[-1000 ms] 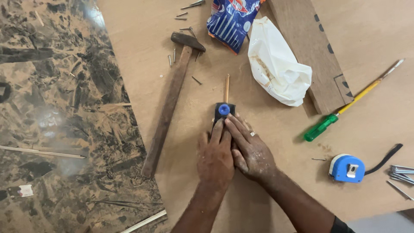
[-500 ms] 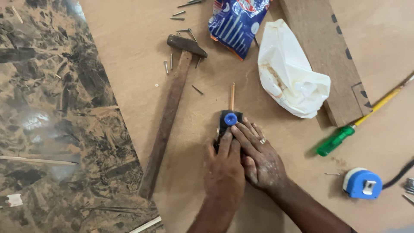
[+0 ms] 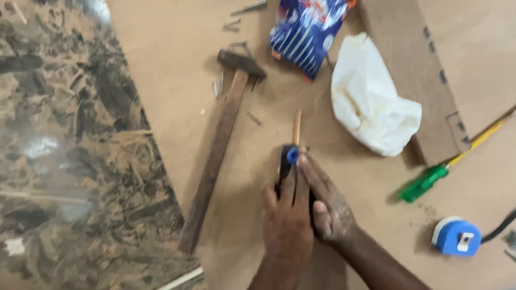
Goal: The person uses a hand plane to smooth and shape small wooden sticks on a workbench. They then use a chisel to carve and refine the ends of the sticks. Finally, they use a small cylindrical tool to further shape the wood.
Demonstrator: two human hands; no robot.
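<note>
Both hands are clamped over a small black tool with a blue knob (image 3: 292, 156): left hand (image 3: 287, 225) flat on top, right hand (image 3: 330, 207) pressed against its side, fingers together. A thin wooden stick (image 3: 296, 128) pokes out just beyond it. That skinny stick could snap or skid on the smooth fibreboard if they lean too hard. The wooden-handled hammer (image 3: 217, 150) lies just left of the tool, a crinkly white bag (image 3: 371, 104) to its right.

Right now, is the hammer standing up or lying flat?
Lying flat: the hammer rests lengthwise on the board, left of both hands, untouched.
</note>
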